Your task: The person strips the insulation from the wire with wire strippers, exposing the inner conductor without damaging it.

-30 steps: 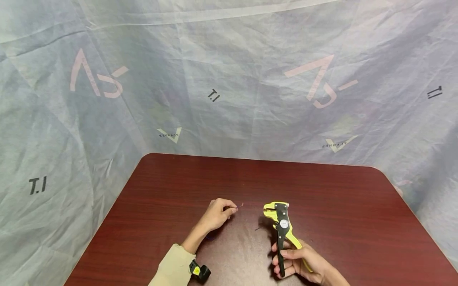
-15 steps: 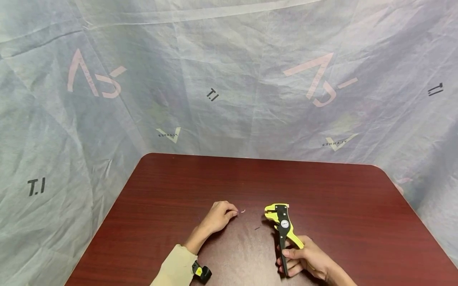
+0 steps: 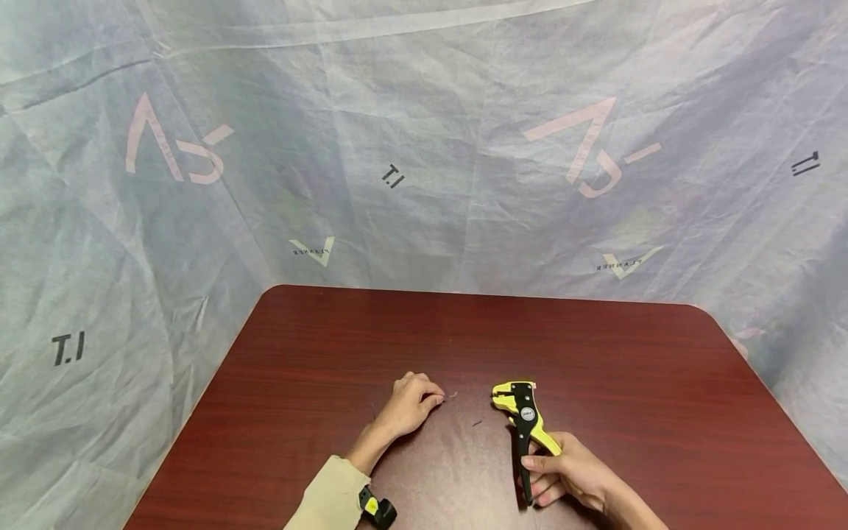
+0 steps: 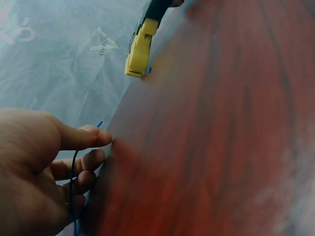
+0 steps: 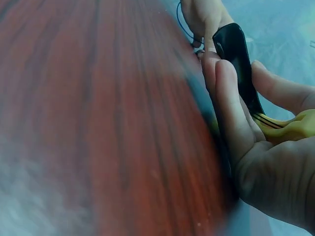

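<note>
My left hand (image 3: 409, 405) pinches a thin blue wire (image 4: 74, 187) between thumb and forefinger, near the middle of the table. Bare strands show at the wire's short end beyond the fingertips, and the rest hangs down past the palm in the left wrist view. To the right, my right hand (image 3: 570, 467) grips a yellow and black wire stripper (image 3: 525, 412) by its handles. The stripper's head points away from me, its mouth facing left with no wire in it. Between the hands, a tiny dark scrap (image 3: 478, 423) lies on the table.
The dark red wood-grain table (image 3: 331, 331) has rounded far corners. Grey printed sheeting (image 3: 430, 221) hangs behind it and along both sides. A black strap device (image 3: 377, 508) sits on the left wrist by the light sleeve (image 3: 327, 493).
My left hand has come slightly lower and to the right with the wire. The wire stripper has shifted a little to the right in my right hand. The scrap has stayed put.
</note>
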Motion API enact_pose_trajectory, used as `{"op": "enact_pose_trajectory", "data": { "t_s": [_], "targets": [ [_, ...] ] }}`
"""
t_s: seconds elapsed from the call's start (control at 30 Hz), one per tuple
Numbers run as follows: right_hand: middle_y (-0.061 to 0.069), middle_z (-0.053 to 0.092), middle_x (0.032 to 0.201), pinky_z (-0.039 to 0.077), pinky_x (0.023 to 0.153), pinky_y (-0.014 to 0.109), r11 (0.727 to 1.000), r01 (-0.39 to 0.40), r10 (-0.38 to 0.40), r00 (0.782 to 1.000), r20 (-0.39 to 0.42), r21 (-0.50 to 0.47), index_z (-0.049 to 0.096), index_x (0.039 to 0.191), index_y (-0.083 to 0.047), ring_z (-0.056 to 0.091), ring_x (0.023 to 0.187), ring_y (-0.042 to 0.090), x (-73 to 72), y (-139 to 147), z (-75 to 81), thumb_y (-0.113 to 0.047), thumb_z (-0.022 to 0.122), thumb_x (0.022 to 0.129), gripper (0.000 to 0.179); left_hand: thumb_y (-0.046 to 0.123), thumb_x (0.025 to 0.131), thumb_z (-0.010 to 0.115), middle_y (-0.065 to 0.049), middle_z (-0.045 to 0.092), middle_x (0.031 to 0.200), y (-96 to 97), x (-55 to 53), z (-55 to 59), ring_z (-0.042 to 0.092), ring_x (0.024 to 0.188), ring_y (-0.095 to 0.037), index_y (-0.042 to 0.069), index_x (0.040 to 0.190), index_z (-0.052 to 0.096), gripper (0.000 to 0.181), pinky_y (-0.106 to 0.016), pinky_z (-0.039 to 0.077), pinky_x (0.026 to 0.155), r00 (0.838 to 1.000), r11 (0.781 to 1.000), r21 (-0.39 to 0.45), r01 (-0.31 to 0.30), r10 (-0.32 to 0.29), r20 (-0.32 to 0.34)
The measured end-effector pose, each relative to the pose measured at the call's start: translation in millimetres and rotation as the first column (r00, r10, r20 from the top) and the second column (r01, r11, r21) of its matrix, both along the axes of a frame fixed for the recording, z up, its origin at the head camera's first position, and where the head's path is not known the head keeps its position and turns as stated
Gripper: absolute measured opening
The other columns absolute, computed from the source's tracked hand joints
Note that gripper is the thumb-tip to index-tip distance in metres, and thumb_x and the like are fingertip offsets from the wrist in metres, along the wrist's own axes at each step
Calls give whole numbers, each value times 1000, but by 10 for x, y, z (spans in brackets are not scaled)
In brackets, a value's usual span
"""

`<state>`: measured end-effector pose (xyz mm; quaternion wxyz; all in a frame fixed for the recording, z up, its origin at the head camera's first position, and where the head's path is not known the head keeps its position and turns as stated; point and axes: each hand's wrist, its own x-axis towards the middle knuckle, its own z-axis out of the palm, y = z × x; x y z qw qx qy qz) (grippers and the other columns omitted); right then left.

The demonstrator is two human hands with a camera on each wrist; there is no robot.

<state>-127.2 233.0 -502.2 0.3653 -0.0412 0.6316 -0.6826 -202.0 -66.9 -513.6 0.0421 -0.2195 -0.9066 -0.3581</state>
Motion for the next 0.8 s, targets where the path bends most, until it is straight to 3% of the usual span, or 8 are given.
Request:
{"op": "enact_pose_trajectory", "data": {
  "t_s": [0.37,0.47,0.57,0.67,0.73,0.8],
  "targets": [
    [6,65,84,59,60,30,998,-52,51,998,-44,-27,40,112,2,71,70,14,-16,69,35,-14,52,98,23,15,80,75,1,68,79,28,3,-16,50,78,-12,14,84,78,5,-24,29,73,1000,1000,11,12,-12,-25],
    [6,64,83,59,60,32,999,-32,35,995,-94,33,40,116,8,71,71,16,-11,65,66,-12,53,98,30,15,79,76,2,67,78,32,2,-17,49,78,-11,15,83,77,4,-24,29,73,999,1000,3,6,-6,-32],
    [8,64,80,59,59,36,985,50,-16,980,-198,167,46,115,13,70,67,17,0,44,108,-12,57,95,34,15,79,76,3,66,77,33,1,-16,49,78,-12,15,83,77,4,-25,29,73,1000,1000,-5,4,-4,-31],
    [9,67,74,58,54,35,921,168,-39,937,-347,350,59,106,11,68,60,17,10,11,140,-14,64,90,29,16,79,76,3,66,78,34,6,-3,49,79,-12,15,84,77,5,-25,31,73,1000,1000,-17,7,-8,-24],
    [7,68,68,55,50,31,842,254,-19,896,-444,476,68,97,2,66,55,15,10,-15,152,-17,69,86,21,17,80,76,3,66,79,34,6,13,49,79,-11,15,84,77,4,-26,32,73,999,999,-34,7,-8,-33],
    [2,69,65,52,50,25,740,340,25,849,-528,580,73,89,-8,63,54,9,7,-35,155,-21,74,82,15,18,80,76,4,65,78,35,9,49,48,79,-10,15,84,77,5,-25,32,73,999,999,-52,3,-5,-41]
  ]
}}
